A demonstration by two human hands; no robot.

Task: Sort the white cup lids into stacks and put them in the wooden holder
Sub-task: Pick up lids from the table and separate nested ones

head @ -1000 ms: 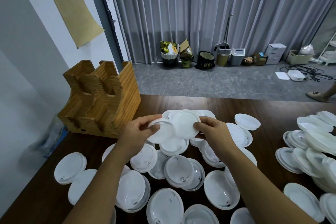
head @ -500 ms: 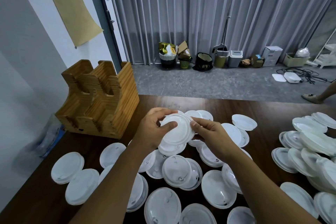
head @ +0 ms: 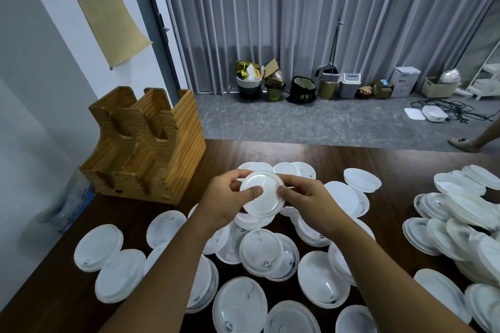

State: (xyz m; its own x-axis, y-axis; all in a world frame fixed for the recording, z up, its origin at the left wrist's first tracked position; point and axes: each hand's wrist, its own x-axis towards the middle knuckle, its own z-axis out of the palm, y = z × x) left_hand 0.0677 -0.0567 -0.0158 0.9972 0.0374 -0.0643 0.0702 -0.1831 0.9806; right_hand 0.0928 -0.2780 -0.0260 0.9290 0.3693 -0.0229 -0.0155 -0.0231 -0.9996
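Above the table [head: 216, 154], both hands are pinching one white lid [head: 261, 194]: left hand [head: 227, 197] at nine o'clock, right hand [head: 305, 200] at three. The wooden holder [head: 151, 149], at ten o'clock, is showing bare slots.

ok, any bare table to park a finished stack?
Yes: the strip of table along the far edge, and the patch in front of the holder, before the nearest lids. Centre, near side and the right pile are crowded.
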